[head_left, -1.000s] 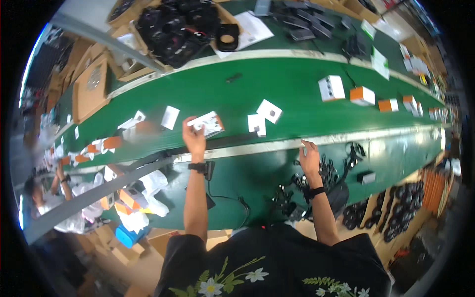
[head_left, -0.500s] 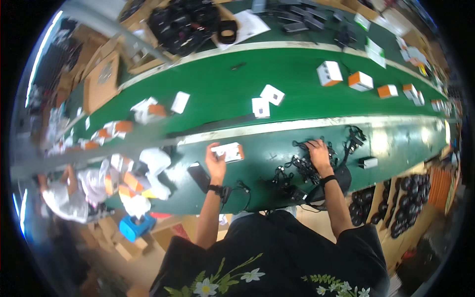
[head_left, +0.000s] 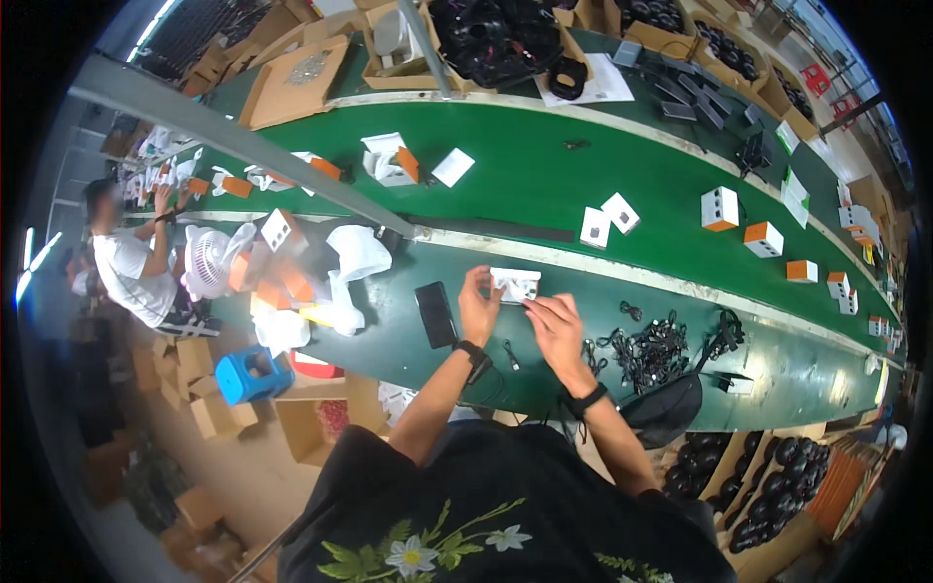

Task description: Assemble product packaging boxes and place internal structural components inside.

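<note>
My left hand (head_left: 478, 306) grips a small white box (head_left: 517, 276) by its left side, above the green worktop. Close to the box's lower right edge is my right hand (head_left: 558, 333), its thumb and fingers brought together. Whatever is pinched there, if anything, is too small to make out. A tangled pile of black cables (head_left: 651, 355) lies right of my right hand. One short black cable (head_left: 512, 356) rests on the worktop between my forearms. To the left of my left hand sits a dark phone-like slab (head_left: 435, 315).
A green conveyor belt (head_left: 505, 155) runs beyond the worktop, carrying white-and-orange boxes (head_left: 720, 209) and white cards (head_left: 596, 227). At left are a white fan (head_left: 206, 260), plastic bags (head_left: 359, 252) and a co-worker (head_left: 134, 262). A grey post (head_left: 243, 146) crosses the left side. A black bag (head_left: 664, 408) lies right.
My right hand has left the cable pile and come over to the box in my left hand. The view has turned, bringing the co-worker on the left into clearer sight.
</note>
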`<state>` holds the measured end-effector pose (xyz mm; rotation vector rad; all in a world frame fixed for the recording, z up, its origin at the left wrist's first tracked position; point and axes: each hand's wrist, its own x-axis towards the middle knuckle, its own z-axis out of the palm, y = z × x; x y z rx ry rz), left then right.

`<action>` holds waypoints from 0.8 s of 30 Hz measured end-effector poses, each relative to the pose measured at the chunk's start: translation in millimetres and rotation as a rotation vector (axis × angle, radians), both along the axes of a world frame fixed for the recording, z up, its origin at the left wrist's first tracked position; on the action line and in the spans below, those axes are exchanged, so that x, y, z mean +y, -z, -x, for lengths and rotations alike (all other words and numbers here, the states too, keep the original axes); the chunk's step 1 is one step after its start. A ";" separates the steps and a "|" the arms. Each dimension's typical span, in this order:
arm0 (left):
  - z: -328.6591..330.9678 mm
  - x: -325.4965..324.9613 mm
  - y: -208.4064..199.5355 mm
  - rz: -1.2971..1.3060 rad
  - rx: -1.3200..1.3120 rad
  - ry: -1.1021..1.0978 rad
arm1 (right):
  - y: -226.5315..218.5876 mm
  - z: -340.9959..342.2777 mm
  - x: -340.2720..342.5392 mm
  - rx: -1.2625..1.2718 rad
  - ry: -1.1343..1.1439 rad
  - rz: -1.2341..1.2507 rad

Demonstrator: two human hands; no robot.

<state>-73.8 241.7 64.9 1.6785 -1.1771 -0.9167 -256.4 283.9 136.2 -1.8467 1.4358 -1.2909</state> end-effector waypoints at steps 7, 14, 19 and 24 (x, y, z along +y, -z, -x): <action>-8.3 1.5 -8.8 0.064 -0.048 0.045 | 70.3 -45.3 -49.6 0.780 0.053 0.061; -44.9 14.7 -2.6 0.175 -0.132 0.394 | 71.6 -40.4 -38.6 0.543 0.024 0.102; -30.9 -6.9 4.5 0.219 -0.029 0.305 | 59.9 -36.7 -15.7 0.082 0.255 -0.015; -38.5 -19.5 -14.5 0.255 -0.170 0.531 | 72.2 -29.6 -15.9 0.292 0.055 -0.135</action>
